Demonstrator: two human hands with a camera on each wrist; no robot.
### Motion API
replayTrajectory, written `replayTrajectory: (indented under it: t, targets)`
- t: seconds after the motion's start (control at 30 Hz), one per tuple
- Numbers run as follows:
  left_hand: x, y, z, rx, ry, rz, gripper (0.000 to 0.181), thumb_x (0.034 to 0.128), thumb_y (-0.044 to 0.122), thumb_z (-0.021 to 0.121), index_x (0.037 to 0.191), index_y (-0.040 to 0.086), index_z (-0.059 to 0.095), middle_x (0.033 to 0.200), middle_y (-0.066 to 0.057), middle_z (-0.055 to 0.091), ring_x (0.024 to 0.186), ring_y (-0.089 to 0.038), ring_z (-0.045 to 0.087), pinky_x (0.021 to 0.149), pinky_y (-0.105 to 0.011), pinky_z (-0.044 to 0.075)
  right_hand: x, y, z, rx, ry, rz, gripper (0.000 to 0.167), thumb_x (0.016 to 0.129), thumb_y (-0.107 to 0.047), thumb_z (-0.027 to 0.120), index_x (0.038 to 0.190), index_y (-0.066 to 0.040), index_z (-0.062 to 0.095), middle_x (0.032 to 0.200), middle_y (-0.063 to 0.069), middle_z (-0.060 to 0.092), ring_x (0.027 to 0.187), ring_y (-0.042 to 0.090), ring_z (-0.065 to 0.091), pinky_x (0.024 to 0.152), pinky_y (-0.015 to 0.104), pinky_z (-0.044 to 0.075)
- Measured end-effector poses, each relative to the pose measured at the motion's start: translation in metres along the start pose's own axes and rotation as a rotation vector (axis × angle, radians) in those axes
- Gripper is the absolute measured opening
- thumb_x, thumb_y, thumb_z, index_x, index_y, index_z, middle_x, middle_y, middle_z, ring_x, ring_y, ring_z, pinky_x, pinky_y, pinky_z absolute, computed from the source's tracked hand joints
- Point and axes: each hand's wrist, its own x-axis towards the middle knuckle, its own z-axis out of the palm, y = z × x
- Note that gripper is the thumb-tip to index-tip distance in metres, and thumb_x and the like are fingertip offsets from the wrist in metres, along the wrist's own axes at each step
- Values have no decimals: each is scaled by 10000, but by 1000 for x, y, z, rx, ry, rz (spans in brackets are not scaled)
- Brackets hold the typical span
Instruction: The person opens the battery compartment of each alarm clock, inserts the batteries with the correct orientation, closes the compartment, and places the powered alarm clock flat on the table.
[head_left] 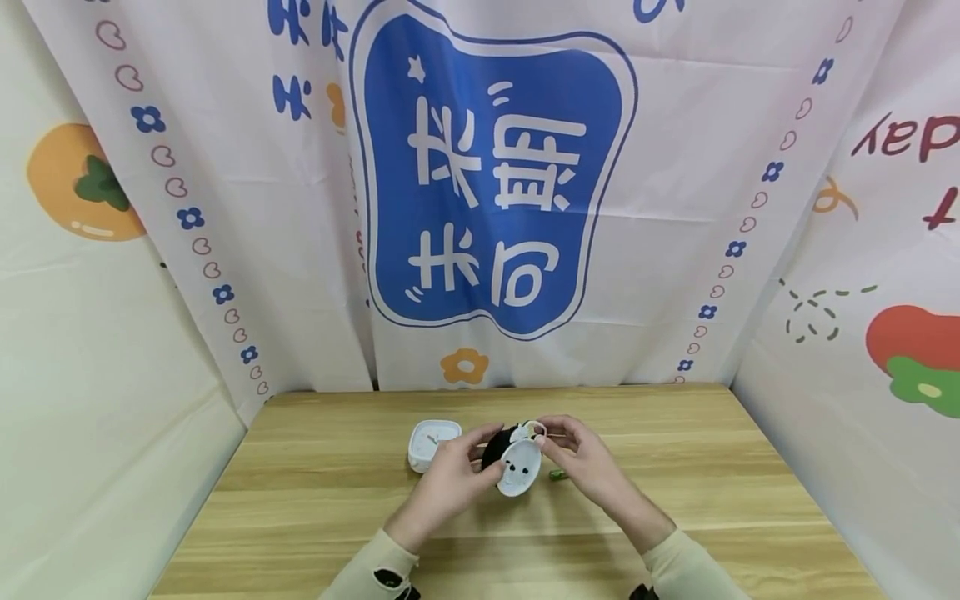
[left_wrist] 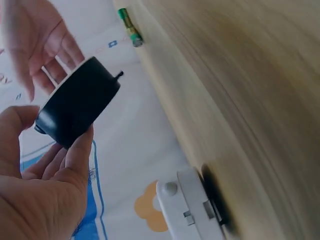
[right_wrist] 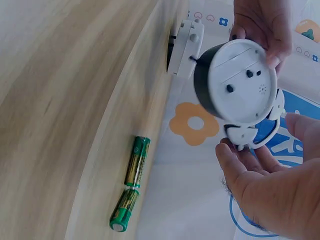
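Wood-grain table (head_left: 300,517), square white clock (head_left: 435,442), probably an alarm clock, on the table's far half, white printed curtain (head_left: 697,125) behind the table, blue panel of white Chinese characters (head_left: 486,212) above its far edge, persimmon print (head_left: 63,179) left of the table, red lettering (head_left: 905,137) to its right

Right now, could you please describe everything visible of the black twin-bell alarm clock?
The black twin-bell alarm clock has a round casing, plastic-looking white back with dark knobs, white bells and handle; its dial is hidden. It tilts above the table, gripped by the left hand, the right hand at its bells.
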Motion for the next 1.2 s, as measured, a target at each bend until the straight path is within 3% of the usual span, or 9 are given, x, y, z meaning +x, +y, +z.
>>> replayTrajectory:
  t: [0.17, 0.37, 0.63, 0.9, 1.07, 1.2]
  targets:
    - [2, -1, -2, -210, 54, -83, 527, 1102, 79, 773, 1597, -60, 655, 1586, -362, 692, 1393, -486, 782, 1037, -294, 726, -1, 4, -1, 22, -4, 23, 514, 1161, -196, 751, 1575, 78, 618, 1531, 288, 740, 1435, 439, 736, 1121, 338, 688]
    - [4, 2, -1, -397, 112, -185, 537, 1119, 102, 721, 1616, -77, 624, 1631, -352, 658, 1402, -372, 767, 993, -220, 674, -2, 15, -3, 137, -79, 46, 587, 1176, -217, 716, 1629, 106, 529, 1597, 340, 665, 1408, 361, 749, 1101, 326, 690]
    - [8, 1, 3, -473, 74, -228, 614, 1128, 108, 689, 1678, -112, 529, 1682, -374, 592, 1388, -257, 733, 1000, -199, 660, -4, 15, -9, 281, -126, 101, 634, 1195, -208, 683, 1648, 167, 447, 1573, 325, 619, 1296, 193, 724, 1169, 347, 687]
    - [9, -3, 2, -494, 3, -272, 632, 1132, 127, 694, 1661, -162, 504, 1640, -382, 613, 1281, -158, 725, 987, -209, 689, -4, 16, -10, 287, -104, 139, 643, 1188, -188, 692, 1637, 205, 453, 1520, 294, 646, 1248, 168, 717, 1113, 255, 687]
    - [10, -8, 0, -517, -41, -296, 620, 1150, 155, 688, 1636, -181, 501, 1599, -372, 641, 1250, -153, 744, 1043, -310, 728, -4, 17, -11, 224, -105, 107, 614, 1183, -184, 706, 1597, 221, 503, 1467, 316, 690, 1248, 223, 759, 1087, 324, 721]
    - [10, -9, 0, -513, -48, -301, 623, 1149, 169, 699, 1633, -173, 509, 1568, -347, 666, 1225, -150, 753, 1048, -360, 737, -4, 19, -10, 71, -82, 36, 567, 1169, -200, 735, 1545, 200, 591, 1444, 330, 749, 1301, 349, 801, 1059, 324, 724]
